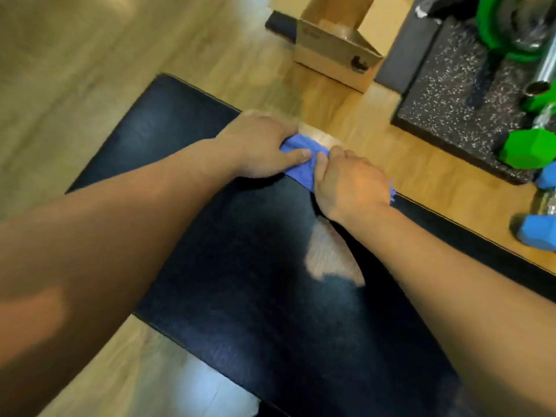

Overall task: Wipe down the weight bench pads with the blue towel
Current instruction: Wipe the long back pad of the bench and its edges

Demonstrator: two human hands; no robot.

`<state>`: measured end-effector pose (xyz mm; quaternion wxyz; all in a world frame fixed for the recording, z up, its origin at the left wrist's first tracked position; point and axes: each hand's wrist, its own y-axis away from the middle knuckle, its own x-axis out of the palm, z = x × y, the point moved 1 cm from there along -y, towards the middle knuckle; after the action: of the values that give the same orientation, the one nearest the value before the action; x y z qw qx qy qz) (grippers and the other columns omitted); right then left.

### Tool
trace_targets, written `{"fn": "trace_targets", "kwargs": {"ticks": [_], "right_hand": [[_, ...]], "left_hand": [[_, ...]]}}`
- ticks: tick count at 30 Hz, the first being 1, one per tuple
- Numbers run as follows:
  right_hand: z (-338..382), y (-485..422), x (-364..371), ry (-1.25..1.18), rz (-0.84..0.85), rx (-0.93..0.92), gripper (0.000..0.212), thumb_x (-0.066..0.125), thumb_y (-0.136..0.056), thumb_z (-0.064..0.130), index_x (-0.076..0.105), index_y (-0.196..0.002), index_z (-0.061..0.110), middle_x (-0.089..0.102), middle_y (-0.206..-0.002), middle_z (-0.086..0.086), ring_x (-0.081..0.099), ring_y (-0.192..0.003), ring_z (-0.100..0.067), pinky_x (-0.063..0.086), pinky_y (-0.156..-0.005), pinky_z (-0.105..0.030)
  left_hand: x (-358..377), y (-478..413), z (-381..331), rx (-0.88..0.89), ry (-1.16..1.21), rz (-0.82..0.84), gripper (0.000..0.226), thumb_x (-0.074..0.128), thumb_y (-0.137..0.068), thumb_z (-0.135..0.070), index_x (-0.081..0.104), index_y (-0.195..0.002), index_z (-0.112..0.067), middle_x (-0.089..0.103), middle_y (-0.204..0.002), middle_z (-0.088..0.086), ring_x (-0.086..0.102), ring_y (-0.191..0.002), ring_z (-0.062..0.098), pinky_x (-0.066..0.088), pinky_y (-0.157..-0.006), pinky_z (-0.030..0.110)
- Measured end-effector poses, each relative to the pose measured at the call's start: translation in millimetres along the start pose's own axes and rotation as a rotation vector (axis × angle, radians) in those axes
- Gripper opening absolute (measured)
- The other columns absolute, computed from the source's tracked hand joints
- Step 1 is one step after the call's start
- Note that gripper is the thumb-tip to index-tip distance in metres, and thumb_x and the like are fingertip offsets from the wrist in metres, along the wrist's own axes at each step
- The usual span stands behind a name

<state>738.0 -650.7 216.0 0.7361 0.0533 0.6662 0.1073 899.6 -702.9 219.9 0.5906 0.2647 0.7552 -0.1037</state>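
The black weight bench pad [240, 281] runs diagonally across the view from upper left to lower right. A blue towel [301, 164] lies bunched on the pad's far right edge. My left hand [261, 145] presses on the towel's left part with the thumb on the cloth. My right hand [352, 182] grips the towel's right part, and a blue corner pokes out past the wrist. Most of the towel is hidden under both hands.
A wooden floor [90, 70] surrounds the bench. A cardboard box [334, 52] stands beyond the pad. At right, a speckled rubber mat [451, 100] holds a green dumbbell [526, 149] and green bands. Blue dumbbells [538, 230] lie near the right edge.
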Motion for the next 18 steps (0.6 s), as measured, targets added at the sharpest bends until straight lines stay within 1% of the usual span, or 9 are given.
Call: {"fn": "trace_targets", "kwargs": {"ticks": [2,4,7,9,11,13,14,16,18], "right_hand": [[33.9,-17.2,0.6,-0.003,-0.001,-0.028,0.045,0.021,-0.101,0.039,0.047,-0.120,0.009,0.056,-0.120,-0.015,0.053,-0.109,-0.037,0.038,-0.085,-0.043],[67.9,-35.2,0.9,-0.019,-0.013,-0.069,0.045,0.021,-0.101,0.039,0.046,-0.122,0.008,0.056,-0.122,-0.014,0.052,-0.111,-0.036,0.038,-0.086,-0.043],[109.4,-62.0,1.9,-0.054,-0.030,-0.146,0.040,0.025,-0.100,0.034,0.051,-0.118,0.009,0.059,-0.117,-0.012,0.055,-0.108,-0.035,0.040,-0.084,-0.042],[122.1,-77.0,3.0,-0.074,-0.040,-0.165,0.036,0.028,-0.099,0.032,0.053,-0.115,0.011,0.062,-0.112,-0.011,0.058,-0.104,-0.035,0.039,-0.076,-0.038],[124.6,-85.2,4.5,-0.080,-0.046,-0.175,0.036,0.027,-0.099,0.033,0.053,-0.112,0.012,0.064,-0.108,-0.011,0.060,-0.100,-0.035,0.035,-0.070,-0.036],[122.8,-86.6,3.2,-0.058,-0.052,-0.199,0.038,0.025,-0.099,0.034,0.054,-0.110,0.012,0.065,-0.105,-0.013,0.062,-0.097,-0.036,0.033,-0.068,-0.035],[122.0,-85.8,1.8,-0.047,-0.053,-0.208,0.038,0.024,-0.100,0.035,0.054,-0.110,0.013,0.065,-0.104,-0.012,0.062,-0.096,-0.036,0.033,-0.067,-0.035],[122.4,-84.2,1.1,-0.039,-0.059,-0.219,0.038,0.023,-0.100,0.034,0.053,-0.111,0.013,0.066,-0.103,-0.010,0.062,-0.094,-0.033,0.032,-0.066,-0.034],[122.0,-82.1,1.0,-0.073,-0.047,-0.205,0.041,0.021,-0.101,0.036,0.053,-0.114,0.013,0.065,-0.106,-0.008,0.062,-0.096,-0.031,0.031,-0.067,-0.034]], "left_hand": [[-8.6,7.6,34.6,-0.002,-0.019,-0.056,0.042,0.038,-0.089,-0.059,0.036,-0.067,-0.023,0.037,-0.063,-0.008,0.040,-0.072,0.022,0.027,-0.068,0.033],[-15.1,15.3,73.7,-0.002,-0.068,-0.114,0.048,0.032,-0.085,-0.064,0.042,-0.071,-0.018,0.045,-0.068,-0.003,0.043,-0.071,0.024,0.028,-0.067,0.034],[-19.0,20.8,116.7,-0.011,-0.113,-0.173,0.047,0.028,-0.087,-0.059,0.041,-0.070,-0.017,0.047,-0.069,-0.001,0.043,-0.068,0.025,0.033,-0.066,0.036],[-16.7,18.8,125.5,-0.016,-0.161,-0.207,0.043,0.027,-0.089,-0.049,0.043,-0.069,-0.015,0.052,-0.070,0.002,0.046,-0.068,0.028,0.037,-0.067,0.040],[-14.6,16.6,126.5,-0.031,-0.198,-0.236,0.039,0.026,-0.088,-0.042,0.043,-0.068,-0.014,0.054,-0.070,0.004,0.046,-0.067,0.029,0.033,-0.064,0.039],[-15.4,16.1,125.1,-0.049,-0.216,-0.237,0.038,0.027,-0.088,-0.041,0.042,-0.066,-0.014,0.051,-0.067,0.003,0.043,-0.063,0.028,0.027,-0.061,0.037],[-16.1,16.1,124.6,-0.055,-0.221,-0.233,0.038,0.027,-0.088,-0.040,0.042,-0.064,-0.014,0.050,-0.065,0.003,0.042,-0.062,0.027,0.027,-0.061,0.037],[-15.1,16.7,125.5,-0.061,-0.215,-0.227,0.038,0.028,-0.087,-0.040,0.041,-0.063,-0.013,0.049,-0.061,0.003,0.042,-0.059,0.028,0.032,-0.060,0.040],[-13.9,18.0,123.8,-0.052,-0.208,-0.223,0.037,0.027,-0.088,-0.039,0.040,-0.064,-0.014,0.052,-0.063,0.006,0.044,-0.062,0.031,0.037,-0.062,0.043]]}}
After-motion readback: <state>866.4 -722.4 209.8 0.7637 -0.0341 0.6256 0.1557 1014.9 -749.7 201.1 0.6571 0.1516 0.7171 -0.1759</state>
